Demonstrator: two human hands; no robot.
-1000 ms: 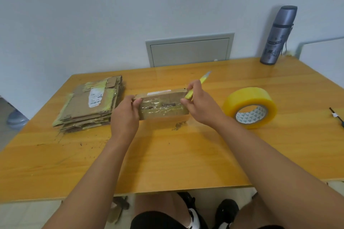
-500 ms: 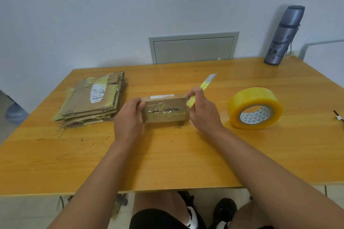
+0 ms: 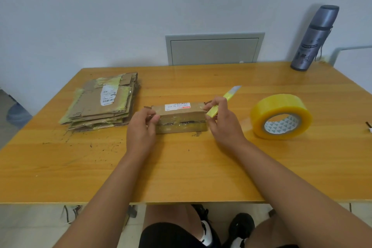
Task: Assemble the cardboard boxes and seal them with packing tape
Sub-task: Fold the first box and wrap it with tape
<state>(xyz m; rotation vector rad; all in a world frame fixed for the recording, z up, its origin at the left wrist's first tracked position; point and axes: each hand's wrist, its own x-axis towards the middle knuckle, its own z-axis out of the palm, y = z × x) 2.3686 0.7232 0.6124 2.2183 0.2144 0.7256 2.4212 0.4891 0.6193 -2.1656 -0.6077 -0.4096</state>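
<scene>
A small brown cardboard box (image 3: 180, 118) with a taped seam sits mid-table on a yellow wooden table (image 3: 181, 167). The left hand (image 3: 141, 129) grips its left end. The right hand (image 3: 222, 120) pinches its right end while holding a yellow utility knife (image 3: 223, 101). A yellow roll of packing tape (image 3: 280, 120) stands near the right; a stack of flattened cardboard boxes (image 3: 104, 101) lies left.

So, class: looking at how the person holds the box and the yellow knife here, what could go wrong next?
1. The right hand grips both the yellow knife and the small box; its exposed blade might nick the left hand.
2. The tape roll stands on edge and could roll if bumped.
</scene>
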